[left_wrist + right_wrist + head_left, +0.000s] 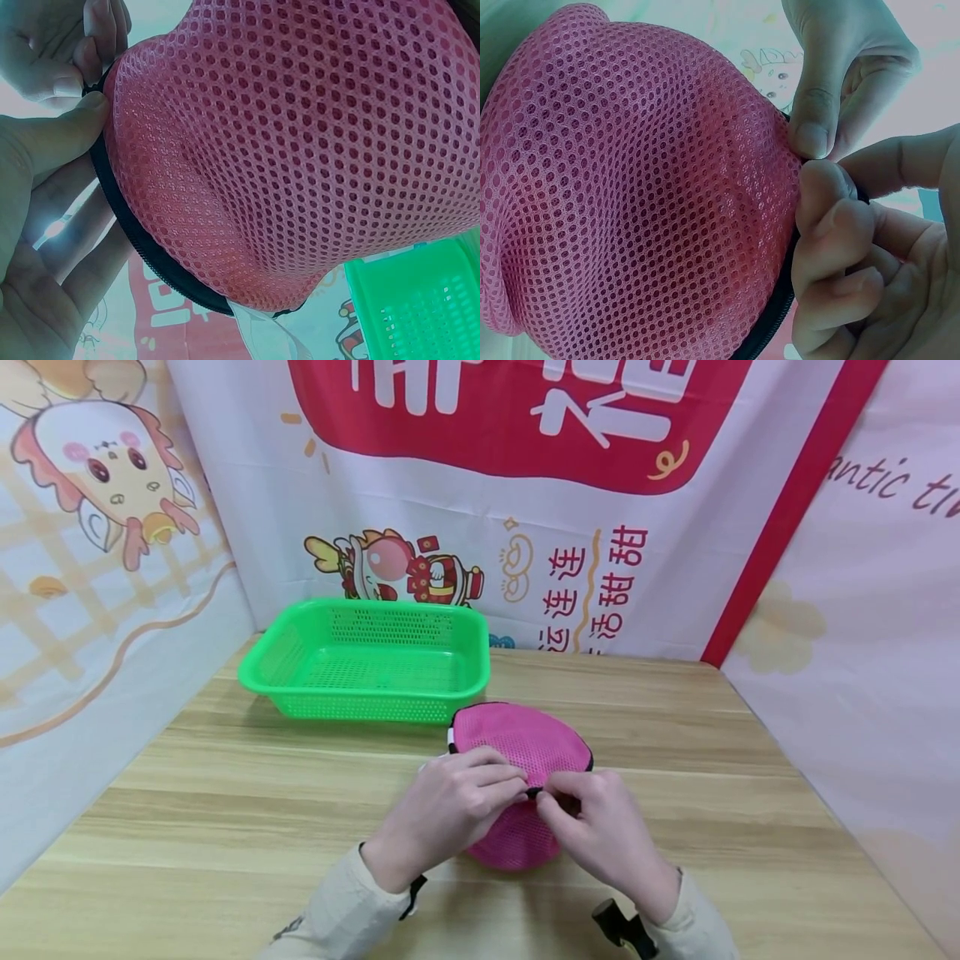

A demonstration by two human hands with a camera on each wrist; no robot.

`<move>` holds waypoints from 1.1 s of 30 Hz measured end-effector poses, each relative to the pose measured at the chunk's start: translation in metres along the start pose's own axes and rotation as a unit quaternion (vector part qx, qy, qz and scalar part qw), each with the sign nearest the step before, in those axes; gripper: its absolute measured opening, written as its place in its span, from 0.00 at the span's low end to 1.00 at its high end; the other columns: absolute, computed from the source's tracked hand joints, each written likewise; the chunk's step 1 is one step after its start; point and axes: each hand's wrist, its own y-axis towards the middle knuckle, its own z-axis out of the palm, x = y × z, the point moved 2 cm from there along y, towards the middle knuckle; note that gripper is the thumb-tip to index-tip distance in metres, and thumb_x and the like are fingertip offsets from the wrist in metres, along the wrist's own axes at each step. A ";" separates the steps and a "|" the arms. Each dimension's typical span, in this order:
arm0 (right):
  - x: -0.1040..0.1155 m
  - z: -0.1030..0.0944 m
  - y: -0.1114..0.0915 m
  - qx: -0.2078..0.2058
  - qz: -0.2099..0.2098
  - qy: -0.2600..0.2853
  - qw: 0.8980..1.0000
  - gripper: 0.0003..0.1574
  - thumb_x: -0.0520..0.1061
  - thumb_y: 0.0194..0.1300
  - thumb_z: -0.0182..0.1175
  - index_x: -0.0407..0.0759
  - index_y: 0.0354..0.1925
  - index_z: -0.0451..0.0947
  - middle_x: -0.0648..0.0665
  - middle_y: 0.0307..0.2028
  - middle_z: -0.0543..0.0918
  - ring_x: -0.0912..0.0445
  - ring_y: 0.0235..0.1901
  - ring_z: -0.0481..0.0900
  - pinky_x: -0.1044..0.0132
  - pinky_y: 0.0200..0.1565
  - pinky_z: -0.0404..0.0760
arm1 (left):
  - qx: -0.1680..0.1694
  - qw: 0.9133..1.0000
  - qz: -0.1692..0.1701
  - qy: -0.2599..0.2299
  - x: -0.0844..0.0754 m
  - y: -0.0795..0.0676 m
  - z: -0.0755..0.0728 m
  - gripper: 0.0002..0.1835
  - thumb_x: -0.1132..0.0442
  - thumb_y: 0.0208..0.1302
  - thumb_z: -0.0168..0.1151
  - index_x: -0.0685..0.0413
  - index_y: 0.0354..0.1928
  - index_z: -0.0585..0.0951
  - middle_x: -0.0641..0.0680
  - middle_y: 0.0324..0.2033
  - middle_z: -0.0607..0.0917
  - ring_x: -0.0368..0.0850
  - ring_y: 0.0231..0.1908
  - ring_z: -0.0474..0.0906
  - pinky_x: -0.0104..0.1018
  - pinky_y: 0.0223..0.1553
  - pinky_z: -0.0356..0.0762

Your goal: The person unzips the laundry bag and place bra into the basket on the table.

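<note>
A pink mesh zip bag (525, 739) with a black zipper stands over the table between both hands. My left hand (465, 797) pinches the zipper edge near the bag's middle, thumb on top, as the left wrist view shows. Close beside it, my right hand (603, 831) pinches the same black zipper (161, 266) edge with curled fingers. In the right wrist view the fingertips of both hands nearly meet on the zipper. A white tag (266, 330) hangs from the zipper's end. The zipper's pull is hidden by the fingers.
A green perforated plastic basket (367, 706) stands behind the bag, to the left, near the back of the wood-grain table (712, 827). Printed cloth hangings (480, 510) enclose the table at the back and both sides.
</note>
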 end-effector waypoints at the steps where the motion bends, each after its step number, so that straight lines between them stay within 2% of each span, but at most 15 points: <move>1: 0.000 0.000 0.000 0.001 0.003 0.001 1.000 0.25 0.32 0.51 0.59 0.56 0.14 0.59 0.65 0.14 0.56 0.72 0.15 0.55 0.78 0.14 0.54 | 0.000 1.000 0.001 0.001 0.000 0.000 0.000 0.06 0.68 0.57 0.70 0.53 0.38 0.88 0.46 0.36 0.87 0.39 0.40 0.81 0.28 0.43 0.80; 10: 0.000 0.000 -0.001 0.007 0.015 0.002 1.000 0.26 0.32 0.51 0.60 0.56 0.14 0.60 0.65 0.13 0.58 0.71 0.14 0.56 0.77 0.14 0.55 | -0.004 1.000 0.001 -0.001 -0.001 -0.001 0.000 0.06 0.67 0.57 0.71 0.52 0.38 0.89 0.46 0.36 0.87 0.38 0.40 0.81 0.28 0.42 0.80; 18: 0.000 -0.001 0.000 0.002 0.008 0.009 1.000 0.26 0.32 0.51 0.60 0.57 0.14 0.60 0.65 0.13 0.58 0.71 0.14 0.56 0.77 0.14 0.55 | -0.007 1.000 0.005 0.002 0.000 -0.001 0.001 0.06 0.67 0.57 0.71 0.51 0.38 0.89 0.45 0.36 0.87 0.38 0.39 0.81 0.28 0.41 0.80; 27: -0.002 -0.002 0.001 0.007 0.031 0.015 0.999 0.25 0.32 0.52 0.60 0.56 0.14 0.61 0.65 0.13 0.59 0.69 0.14 0.58 0.75 0.13 0.57 | -0.003 1.000 -0.016 -0.024 0.001 -0.002 0.000 0.07 0.69 0.56 0.72 0.53 0.38 0.89 0.47 0.36 0.88 0.40 0.40 0.81 0.30 0.42 0.81; 33: -0.002 -0.002 0.001 0.011 0.033 0.002 0.999 0.25 0.33 0.53 0.61 0.56 0.14 0.61 0.65 0.13 0.59 0.69 0.14 0.58 0.74 0.13 0.58 | 0.000 1.000 -0.011 -0.017 0.001 -0.001 -0.002 0.07 0.68 0.57 0.72 0.53 0.38 0.89 0.48 0.36 0.88 0.40 0.40 0.81 0.29 0.43 0.80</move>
